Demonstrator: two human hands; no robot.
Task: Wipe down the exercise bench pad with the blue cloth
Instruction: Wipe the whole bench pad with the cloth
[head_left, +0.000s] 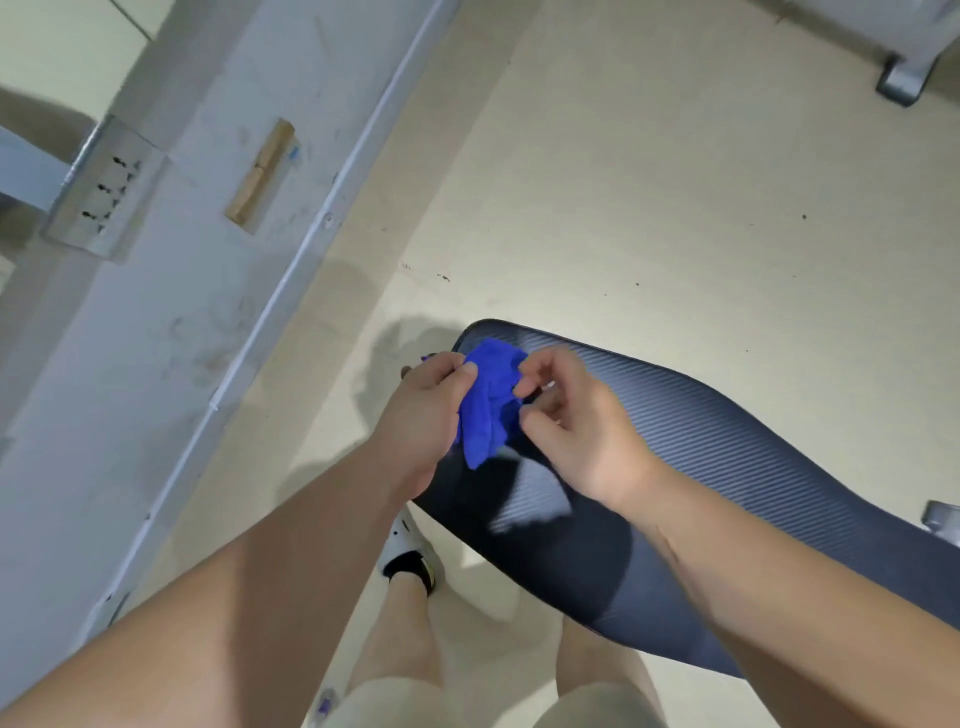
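A crumpled blue cloth (491, 400) hangs between my two hands, just above the near end of the bench pad (727, 447), a long dark pad with a fine ribbed texture. My left hand (423, 415) grips the cloth's left side, thumb on top. My right hand (576, 421) pinches its right edge with the fingertips. The cloth's lower tip dangles over the pad; whether it touches the pad I cannot tell.
A pale wall with a socket plate (104, 192) and a wooden strip (262, 171) runs along the left above a white skirting (291, 291). Beige floor surrounds the bench. A grey machine foot (904, 78) stands far right. My foot (410, 551) rests under the pad.
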